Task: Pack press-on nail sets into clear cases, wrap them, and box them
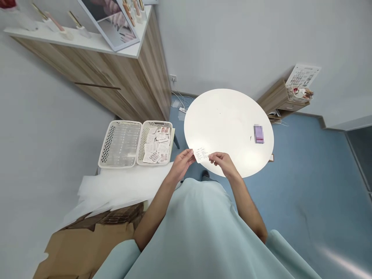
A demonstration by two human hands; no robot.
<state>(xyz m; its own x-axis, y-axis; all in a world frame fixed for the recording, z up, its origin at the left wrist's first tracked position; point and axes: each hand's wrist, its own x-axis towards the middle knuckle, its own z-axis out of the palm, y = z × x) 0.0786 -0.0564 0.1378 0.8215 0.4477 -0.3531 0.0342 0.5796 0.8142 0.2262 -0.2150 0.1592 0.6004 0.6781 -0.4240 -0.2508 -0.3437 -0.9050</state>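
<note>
Nearest is the pale blue-green garment (pixel 203 228), with a forearm reaching out on either side. The left hand (pixel 183 162) has thumb and fingers narrowed on a small white card (pixel 201 155), pinching its left edge. The right hand (pixel 222 161) is narrowed too, thumb against fingers, its tips at the card's right edge; I cannot tell how firmly it grips. The card thus lies between both hands, just beyond the left fingertips, above the near rim of the round white counter (pixel 226 116). Its printed face is turned up toward the wearer, the lines of print slanting gently across. White merges with white at the far edge, so which way its long axis runs is unclear. Left of the counter, well apart from the card, stand a basket of clear plastic pieces (pixel 106 145) and a basket of printed packets (pixel 140 151). Farther out, a blurred purple item (pixel 258 134) rests near the counter's right rim.
</note>
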